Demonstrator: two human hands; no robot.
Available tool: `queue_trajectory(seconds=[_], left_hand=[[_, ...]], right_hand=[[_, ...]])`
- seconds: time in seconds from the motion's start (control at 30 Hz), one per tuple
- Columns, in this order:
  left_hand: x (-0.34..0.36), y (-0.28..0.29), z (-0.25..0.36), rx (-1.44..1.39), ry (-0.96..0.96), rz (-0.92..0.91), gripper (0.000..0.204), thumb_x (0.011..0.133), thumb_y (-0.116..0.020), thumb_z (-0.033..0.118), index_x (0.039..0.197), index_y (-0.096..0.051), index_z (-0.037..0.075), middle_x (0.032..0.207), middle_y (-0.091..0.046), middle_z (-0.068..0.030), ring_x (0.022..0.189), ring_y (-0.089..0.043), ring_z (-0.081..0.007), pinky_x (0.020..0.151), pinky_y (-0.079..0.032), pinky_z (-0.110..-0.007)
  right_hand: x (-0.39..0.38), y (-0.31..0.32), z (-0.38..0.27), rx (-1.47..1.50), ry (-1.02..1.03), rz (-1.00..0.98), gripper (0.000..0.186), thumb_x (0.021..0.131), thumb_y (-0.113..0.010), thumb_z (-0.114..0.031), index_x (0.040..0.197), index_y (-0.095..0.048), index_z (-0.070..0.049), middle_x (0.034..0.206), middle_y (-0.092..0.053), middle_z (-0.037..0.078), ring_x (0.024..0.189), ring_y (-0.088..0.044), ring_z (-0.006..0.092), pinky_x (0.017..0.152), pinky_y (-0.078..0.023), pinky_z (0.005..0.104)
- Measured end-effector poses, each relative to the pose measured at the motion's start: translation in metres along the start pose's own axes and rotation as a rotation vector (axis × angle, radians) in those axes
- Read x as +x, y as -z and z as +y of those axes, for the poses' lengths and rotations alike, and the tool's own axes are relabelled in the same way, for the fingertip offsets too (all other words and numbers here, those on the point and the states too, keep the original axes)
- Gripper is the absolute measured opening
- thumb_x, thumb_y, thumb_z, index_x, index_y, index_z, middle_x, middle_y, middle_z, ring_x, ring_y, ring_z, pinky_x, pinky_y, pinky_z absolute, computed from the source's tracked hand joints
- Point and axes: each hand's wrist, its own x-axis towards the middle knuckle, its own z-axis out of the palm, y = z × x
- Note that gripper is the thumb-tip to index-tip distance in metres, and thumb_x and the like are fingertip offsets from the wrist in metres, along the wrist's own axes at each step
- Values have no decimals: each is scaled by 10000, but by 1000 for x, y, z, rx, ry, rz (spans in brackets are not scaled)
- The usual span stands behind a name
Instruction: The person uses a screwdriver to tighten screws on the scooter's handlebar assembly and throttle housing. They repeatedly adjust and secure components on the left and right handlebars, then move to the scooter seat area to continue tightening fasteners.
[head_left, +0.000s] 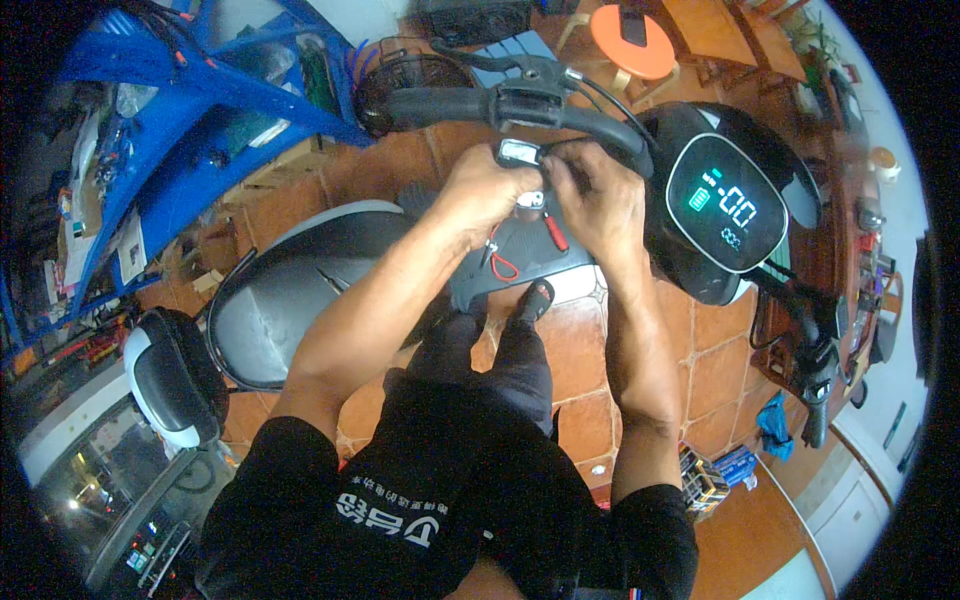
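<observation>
My left hand is closed round a small black switch housing with a pale, shiny face, just below the handlebar of an electric scooter. Beside it, my right hand has its thumb and fingers pinched together against the housing's right side. What those fingertips hold, if anything, is too small to make out. A silver part shows beneath my left thumb. Lower down, a red-handled tool and a red cord loop lie over the scooter's dark footboard.
The scooter's lit display stands to the right, its black seat to the left. A blue metal rack fills the upper left. An orange round stool is beyond the handlebar. Small boxes sit at lower right.
</observation>
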Motion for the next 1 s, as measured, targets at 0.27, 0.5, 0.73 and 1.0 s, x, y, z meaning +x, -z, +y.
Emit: queue_trajectory(seconds=[0.27,0.5,0.73,1.0], left_hand=[[-2,0,14,-36,53,18,231,796,-666,65,1005,-618,-21,888,-660,-131,715,-651,-207,599,-529,-293],[5,-2,-1,60,-95,111,383,761,-716,194,1069,-593,2,853,-669,-127,640,-628,-190,501,-481,-282],[5,-15,-6,19,-71,276,469,688,-789,221,1038,-596,-24,846,-666,-152,569,-634,-207,420,-478,-257],[5,-12,-7,-95,-89,225,454,705,-781,59,1084,-533,29,873,-660,-133,634,-651,-235,473,-525,-308]], right_hand=[[-98,-36,105,415,-457,166,151,854,-647,-99,981,-655,-17,852,-674,162,675,-666,262,627,-537,363],[-266,-189,363,-310,-999,88,282,823,-649,-308,925,-713,-53,876,-683,202,853,-666,357,775,-521,410],[-261,-279,436,-420,-1281,-38,312,806,-647,-340,995,-725,-104,1050,-687,139,957,-669,298,855,-521,397],[-271,-298,485,-606,-1300,-140,350,838,-589,-310,1014,-661,-16,1081,-653,208,960,-657,339,847,-525,434]])
